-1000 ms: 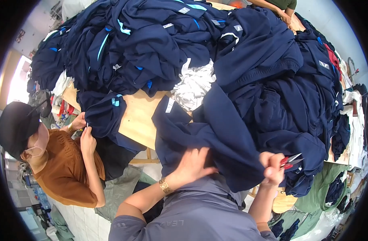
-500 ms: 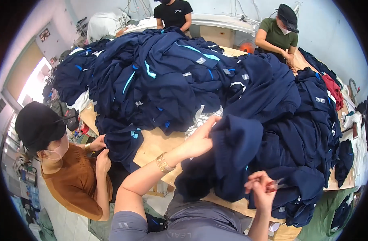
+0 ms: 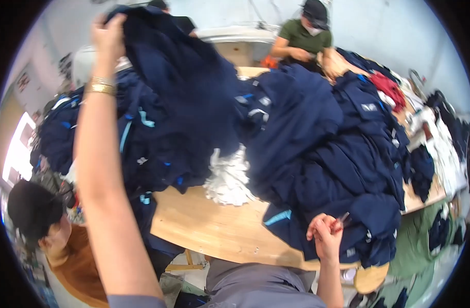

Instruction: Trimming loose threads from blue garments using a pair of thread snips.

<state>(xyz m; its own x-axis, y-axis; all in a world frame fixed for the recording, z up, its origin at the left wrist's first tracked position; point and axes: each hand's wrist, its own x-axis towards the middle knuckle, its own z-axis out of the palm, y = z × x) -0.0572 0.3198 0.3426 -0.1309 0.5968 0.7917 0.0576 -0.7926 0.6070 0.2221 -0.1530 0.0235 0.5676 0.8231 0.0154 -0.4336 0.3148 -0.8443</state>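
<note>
Left hand: I see the left hand raised at arm's length, thumb and fingers pinching the edge of a navy garment.
Right hand: The right hand is curled around blurred red-handled snips, above the table's near edge.
Garment location: It hangs from the left hand, in front of the navy garment heap; I cannot tell whether its lower edge touches.
Step in hand: I judge this to be handling the garment over the heap, snips idle.
Next move: In my judgement it calls for a firm pinch and blades clear of cloth.
Materials: Soft, matte, folded navy fabric; a flat cyan strip; a crumpled bundle of white strips; a smooth, pale wooden table with a curved-looking edge.
</note>
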